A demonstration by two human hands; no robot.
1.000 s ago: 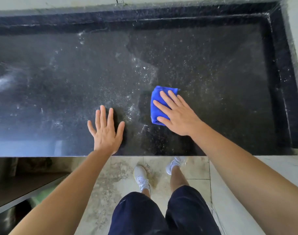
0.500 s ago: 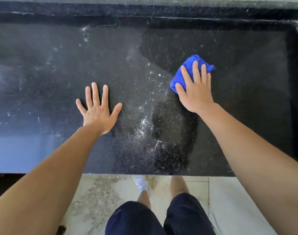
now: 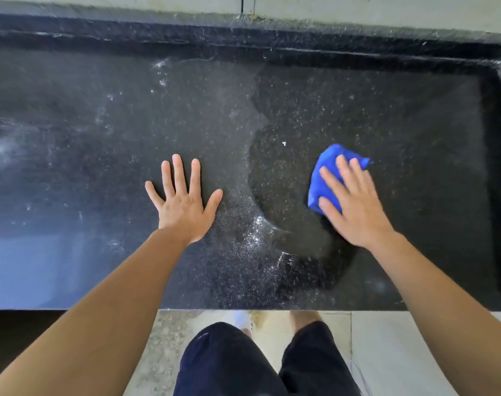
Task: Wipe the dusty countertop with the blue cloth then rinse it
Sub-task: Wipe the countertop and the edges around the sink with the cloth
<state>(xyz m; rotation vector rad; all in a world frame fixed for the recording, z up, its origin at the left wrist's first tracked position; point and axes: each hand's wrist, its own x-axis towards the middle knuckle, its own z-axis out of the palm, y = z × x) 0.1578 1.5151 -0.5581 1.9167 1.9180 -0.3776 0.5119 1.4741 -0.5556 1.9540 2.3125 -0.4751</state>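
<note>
Your right hand [image 3: 355,207] presses the blue cloth [image 3: 326,172] onto the worktop [image 3: 100,124], right of its middle.

The fingers lie straight and spread over the cloth, not curled round it. Your left hand [image 3: 183,204] rests flat and splayed nearer the front edge, holding nothing. The cloth looks soft, light and folded, so it may bunch or slide out. Keep your palm over its bulk, and gather it by the folded middle when you lift it to rinse.

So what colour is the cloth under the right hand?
Bright blue: the cloth shows best in the head view, against the dark speckled countertop.
</note>
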